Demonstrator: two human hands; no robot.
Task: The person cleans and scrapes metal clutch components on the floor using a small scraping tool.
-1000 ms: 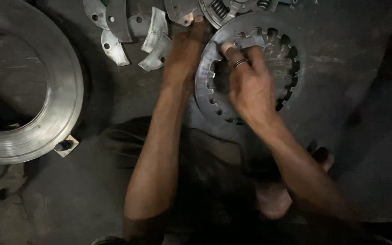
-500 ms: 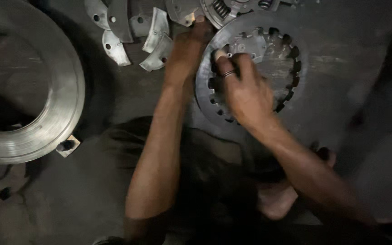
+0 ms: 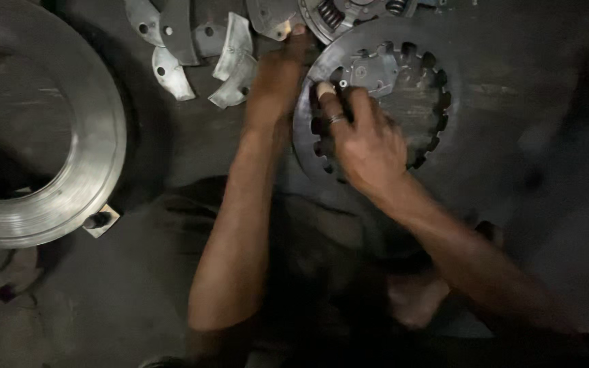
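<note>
1. Our right hand (image 3: 369,146) lay on the dark notched ring plate (image 3: 444,102) in the upper middle of the frame, fingers bunched together and bent down onto its inner left edge; a ring sat on one finger. Whether they pinched some small part, we could not tell.
2. The right forearm ran from the lower right corner up and leftward to that hand, wrist slightly cocked, the back of the hand facing the camera.
3. Our left hand (image 3: 277,82) rested just beside the plate's left rim, fingers pointing toward the top of the frame and held together, the fingertips reaching a grey metal piece (image 3: 274,17) at the top edge. Whether they gripped it was hidden from us.
4. The left forearm stood almost vertical in the middle of the frame, elbow low.
5. Inside the plate's opening we saw a pale grey metal part (image 3: 376,71) with small holes.
6. Curved grey metal segments (image 3: 233,61) with holes lay scattered at the upper left of centre, near the left hand.
7. A disc with coil springs (image 3: 342,13) sat at the top edge, touching the plate's upper rim.
8. A big shiny steel ring (image 3: 90,163) filled the left side, well apart from both hands, with a small block (image 3: 100,221) at its lower edge.
</note>
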